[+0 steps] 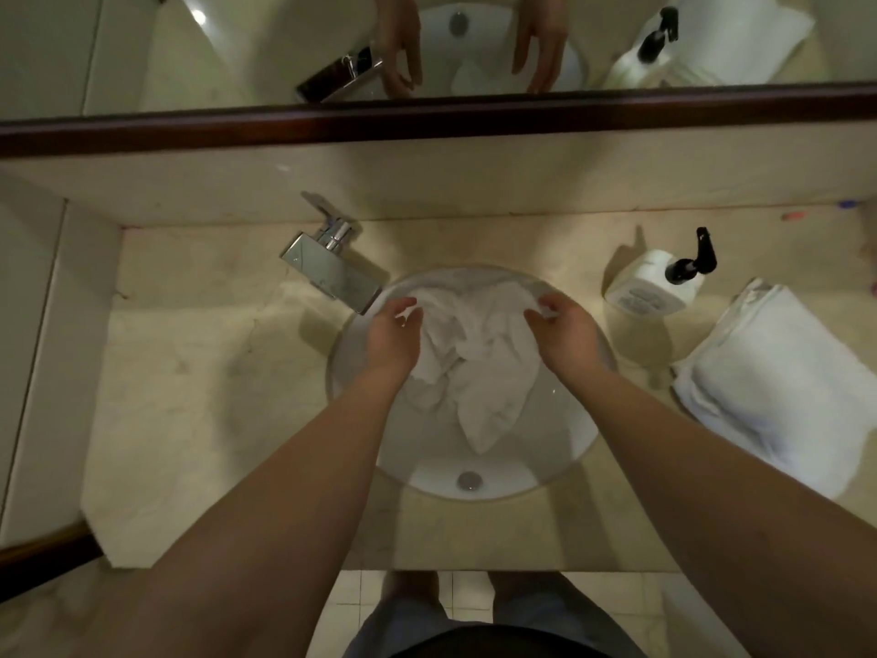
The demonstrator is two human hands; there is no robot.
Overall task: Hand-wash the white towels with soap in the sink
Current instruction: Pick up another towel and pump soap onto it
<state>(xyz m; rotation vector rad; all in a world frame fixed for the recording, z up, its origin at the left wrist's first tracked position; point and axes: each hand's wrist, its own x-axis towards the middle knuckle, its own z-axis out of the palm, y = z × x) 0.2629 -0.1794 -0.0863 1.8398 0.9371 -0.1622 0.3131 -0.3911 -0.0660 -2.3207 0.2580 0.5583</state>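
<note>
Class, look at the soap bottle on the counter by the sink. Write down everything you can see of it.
The soap bottle is a white, round, plastic-looking bottle with a black pump top, its spout pointing away from the person. A label with small print, too blurred to read, covers its side. It stands upright on the beige stone counter, right of the sink and left of the folded white towels. Neither hand touches it. Its reflection shows in the mirror above.

White towel crumpled and wet-looking in round white sink, its upper edge bunched under the fingers of both hands, one corner trailing back toward the drain. Folded white towels stacked well right of the fingers; white soap bottle with black pump upright just beyond them, right of the sink.
</note>
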